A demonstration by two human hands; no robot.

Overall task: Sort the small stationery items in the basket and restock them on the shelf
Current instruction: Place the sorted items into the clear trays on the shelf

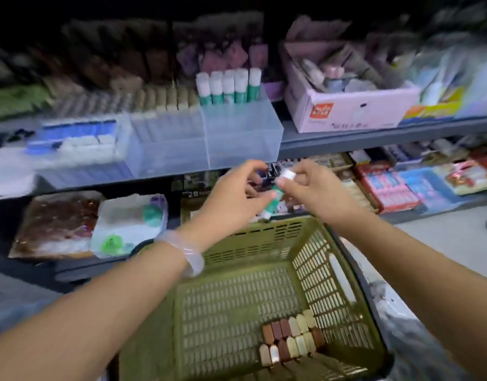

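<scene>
Two hands meet just above the far rim of the green basket, and both hold one glue stick. The left hand has its fingers curled round the green lower part of the stick. The right hand pinches the white cap at the top with its thumb and fingers. The stick is tilted, with the cap up and toward the right hand. A clear bangle sits on the left wrist, beside the basket's left wall. Inside the basket, near its front right corner, lies a bunch of small erasers in brown, cream and white, packed close in rows. Beyond the basket stands a grey shelf. On its upper board, above the hands, is a clear box, and five more green and white glue sticks stand upright in a row at the back of it. To the left of that box are more clear boxes with blurry pale and blue things in them. To the right of it is a pink cardboard box. Lower down, right of the hands, are red and pink packs. Left of the basket lie blurry bags.
</scene>
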